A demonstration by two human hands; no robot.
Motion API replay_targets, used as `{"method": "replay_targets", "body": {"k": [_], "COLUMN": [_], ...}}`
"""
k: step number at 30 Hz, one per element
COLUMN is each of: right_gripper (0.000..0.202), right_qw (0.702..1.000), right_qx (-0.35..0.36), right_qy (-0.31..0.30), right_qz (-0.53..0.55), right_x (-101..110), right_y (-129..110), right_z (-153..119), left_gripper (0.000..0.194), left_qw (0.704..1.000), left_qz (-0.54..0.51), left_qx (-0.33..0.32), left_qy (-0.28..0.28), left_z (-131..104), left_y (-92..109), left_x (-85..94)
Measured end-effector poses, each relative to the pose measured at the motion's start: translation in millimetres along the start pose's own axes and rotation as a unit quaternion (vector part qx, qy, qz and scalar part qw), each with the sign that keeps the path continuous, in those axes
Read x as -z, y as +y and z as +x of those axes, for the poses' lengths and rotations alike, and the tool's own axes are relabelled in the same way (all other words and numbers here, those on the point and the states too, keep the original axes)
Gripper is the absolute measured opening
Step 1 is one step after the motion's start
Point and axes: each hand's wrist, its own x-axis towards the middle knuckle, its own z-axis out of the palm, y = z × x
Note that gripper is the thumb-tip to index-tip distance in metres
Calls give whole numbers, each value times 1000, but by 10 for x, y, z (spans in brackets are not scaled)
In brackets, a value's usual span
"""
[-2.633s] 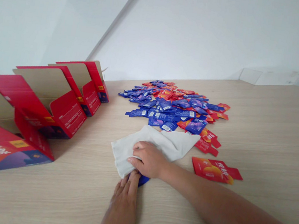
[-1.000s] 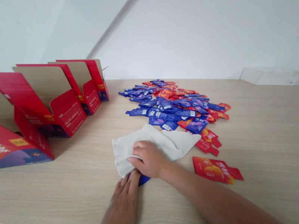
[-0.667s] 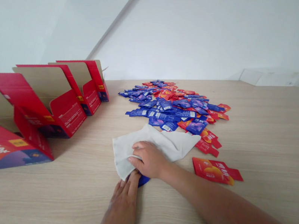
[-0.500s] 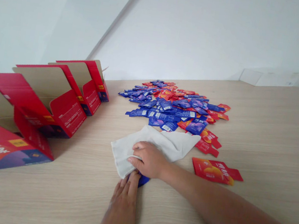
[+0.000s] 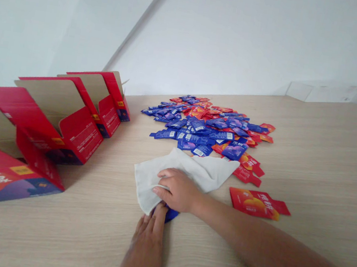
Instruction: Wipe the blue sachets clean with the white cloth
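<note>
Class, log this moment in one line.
left hand: on partly hidden blue packet | right hand: on white fabric cloth | beyond: blue and red packets | left: open red cardboard boxes

Left of the frame, we see open red cardboard boxes standing in a receding row on the wooden table; behind, we note a pale wall.

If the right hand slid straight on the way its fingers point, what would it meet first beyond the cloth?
Probably the middle red box, left of the right hand and cloth. Height and depth are unclear from one view.
</note>
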Motion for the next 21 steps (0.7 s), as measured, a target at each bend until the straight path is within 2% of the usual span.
{"method": "replay_targets", "body": {"k": [13,21], "right_gripper": [32,32], "right_qw": [1000,1000], "right_qx": [6,5], "right_qy": [3,3], "right_qz": [-3,-2], "right_x": [-9,-3], "right_y": [6,-1], "right_z": [11,-1], "left_gripper": [69,69], "left_qw": [999,1000], "left_qz": [25,3], "left_qx": [8,6], "left_qy": [-48,-21], "left_z": [14,4], "left_y": [20,1], "left_x": [39,-1]}}
